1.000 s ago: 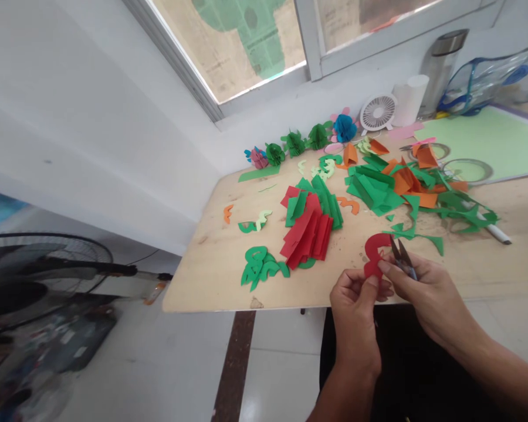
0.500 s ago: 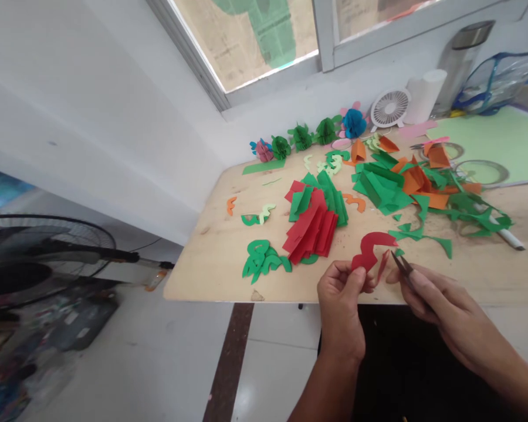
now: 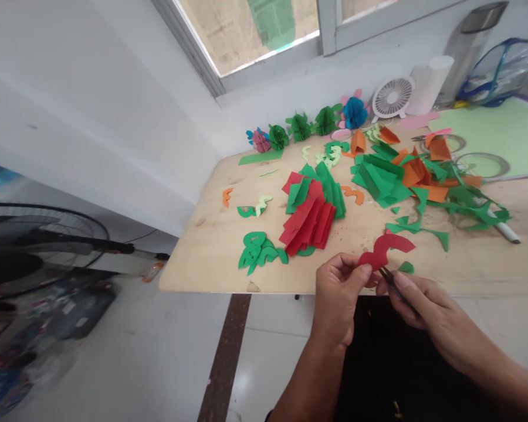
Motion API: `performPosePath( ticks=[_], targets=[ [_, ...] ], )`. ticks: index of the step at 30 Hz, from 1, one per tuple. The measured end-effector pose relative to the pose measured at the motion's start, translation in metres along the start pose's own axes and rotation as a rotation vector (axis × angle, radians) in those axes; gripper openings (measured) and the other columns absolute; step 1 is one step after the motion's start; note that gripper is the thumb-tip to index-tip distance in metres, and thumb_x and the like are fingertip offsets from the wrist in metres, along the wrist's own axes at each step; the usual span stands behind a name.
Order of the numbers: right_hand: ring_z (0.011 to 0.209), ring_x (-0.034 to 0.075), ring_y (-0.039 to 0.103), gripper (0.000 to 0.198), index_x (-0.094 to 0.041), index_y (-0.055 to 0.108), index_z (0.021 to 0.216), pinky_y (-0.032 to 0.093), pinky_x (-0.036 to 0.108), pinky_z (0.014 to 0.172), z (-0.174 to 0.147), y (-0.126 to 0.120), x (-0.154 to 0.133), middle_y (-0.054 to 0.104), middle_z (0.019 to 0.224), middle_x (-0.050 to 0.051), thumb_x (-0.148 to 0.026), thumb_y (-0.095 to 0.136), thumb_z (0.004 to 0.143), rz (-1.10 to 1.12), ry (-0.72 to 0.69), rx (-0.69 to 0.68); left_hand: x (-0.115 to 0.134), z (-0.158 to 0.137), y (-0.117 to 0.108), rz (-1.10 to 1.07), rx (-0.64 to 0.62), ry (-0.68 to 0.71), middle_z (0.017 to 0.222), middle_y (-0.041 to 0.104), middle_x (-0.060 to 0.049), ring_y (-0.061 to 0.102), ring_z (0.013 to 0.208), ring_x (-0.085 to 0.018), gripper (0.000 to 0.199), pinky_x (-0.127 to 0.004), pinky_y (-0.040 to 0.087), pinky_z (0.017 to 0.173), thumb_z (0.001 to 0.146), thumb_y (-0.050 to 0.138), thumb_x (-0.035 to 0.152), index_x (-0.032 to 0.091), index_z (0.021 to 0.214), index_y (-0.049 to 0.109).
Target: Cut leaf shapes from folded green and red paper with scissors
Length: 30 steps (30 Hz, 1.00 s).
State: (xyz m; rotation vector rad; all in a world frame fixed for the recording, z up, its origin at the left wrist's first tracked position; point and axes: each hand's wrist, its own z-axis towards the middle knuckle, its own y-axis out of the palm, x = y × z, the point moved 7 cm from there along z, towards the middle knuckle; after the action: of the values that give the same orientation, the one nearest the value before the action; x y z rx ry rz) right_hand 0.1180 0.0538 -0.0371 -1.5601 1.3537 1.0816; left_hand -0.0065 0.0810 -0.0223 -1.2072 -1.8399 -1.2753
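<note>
Between thumb and fingers, my left hand (image 3: 344,293) pinches a wavy red paper cutout (image 3: 388,247) above the table's front edge. My right hand (image 3: 422,302) is closed around small dark-bladed scissors (image 3: 392,282), whose tips touch the lower edge of the red paper close to my left thumb. Their handles are hidden in the right palm. A stack of folded red paper (image 3: 310,220) lies just beyond my left hand, with folded green paper (image 3: 332,187) behind it. Left of it is a small heap of green curved cutouts (image 3: 259,252).
Green scraps (image 3: 416,225) and orange folded paper (image 3: 418,170) spread over the right of the wooden table (image 3: 211,246). Paper honeycomb turtles (image 3: 300,126) line the wall beside a small white fan (image 3: 392,98). A marker (image 3: 506,231) lies at right; a large floor fan (image 3: 39,252) stands left.
The scissors have moved left, along the red paper toward my left thumb. A narrow strip hanging beside the cutout is gone from view. The red paper has turned, its free end pointing farther right.
</note>
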Motion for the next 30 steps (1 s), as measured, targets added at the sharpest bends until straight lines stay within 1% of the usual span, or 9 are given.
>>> performPosePath(
  ticks=[6, 12, 17, 25, 30],
  targets=[
    [0.048, 0.011, 0.027, 0.044, -0.02, 0.059, 0.069, 0.024, 0.023, 0.043, 0.0016, 0.0042, -0.0035, 0.032, 0.052, -0.005, -0.057, 0.046, 0.088, 0.028, -0.005, -0.023, 0.002, 0.0015, 0.0025, 0.023, -0.001, 0.013, 0.058, 0.064, -0.002, 0.057, 0.055, -0.01, 0.01, -0.023, 0.047, 0.061, 0.067, 0.069, 0.019, 0.013, 0.065, 0.062],
    [0.048, 0.012, 0.028, 0.043, -0.02, 0.059, 0.066, 0.027, 0.024, 0.044, 0.0033, 0.0032, -0.0014, 0.032, 0.053, -0.005, -0.056, 0.049, 0.087, 0.059, 0.01, 0.006, 0.0011, 0.0019, 0.0029, 0.035, 0.001, 0.016, 0.059, 0.064, -0.002, 0.057, 0.055, -0.01, 0.011, -0.023, 0.046, 0.06, 0.066, 0.07, 0.02, 0.013, 0.065, 0.062],
    [0.047, 0.011, 0.026, 0.043, -0.02, 0.057, 0.066, 0.024, 0.024, 0.043, 0.0037, 0.0046, -0.0018, 0.03, 0.051, -0.005, -0.056, 0.047, 0.088, 0.038, 0.009, -0.012, 0.0009, 0.0023, 0.0027, 0.066, -0.017, 0.035, 0.059, 0.064, -0.002, 0.057, 0.055, -0.01, 0.011, -0.022, 0.045, 0.059, 0.068, 0.07, 0.02, 0.013, 0.066, 0.062],
    [0.046, 0.012, 0.026, 0.043, -0.021, 0.056, 0.065, 0.024, 0.024, 0.043, 0.0035, 0.0046, -0.0016, 0.03, 0.05, -0.005, -0.058, 0.048, 0.087, 0.05, 0.015, -0.001, 0.0017, 0.0025, 0.0026, 0.09, -0.015, 0.032, 0.059, 0.065, -0.002, 0.057, 0.055, -0.01, 0.011, -0.022, 0.045, 0.058, 0.067, 0.07, 0.021, 0.013, 0.064, 0.062],
    [0.045, 0.011, 0.024, 0.044, -0.02, 0.055, 0.064, 0.022, 0.024, 0.042, 0.0026, 0.0043, -0.004, 0.028, 0.049, -0.006, -0.057, 0.047, 0.087, 0.027, 0.027, -0.005, 0.0021, 0.0016, 0.0041, 0.084, -0.025, 0.025, 0.059, 0.064, -0.002, 0.057, 0.055, -0.01, 0.01, -0.021, 0.045, 0.058, 0.068, 0.069, 0.02, 0.013, 0.065, 0.062]
  ],
)
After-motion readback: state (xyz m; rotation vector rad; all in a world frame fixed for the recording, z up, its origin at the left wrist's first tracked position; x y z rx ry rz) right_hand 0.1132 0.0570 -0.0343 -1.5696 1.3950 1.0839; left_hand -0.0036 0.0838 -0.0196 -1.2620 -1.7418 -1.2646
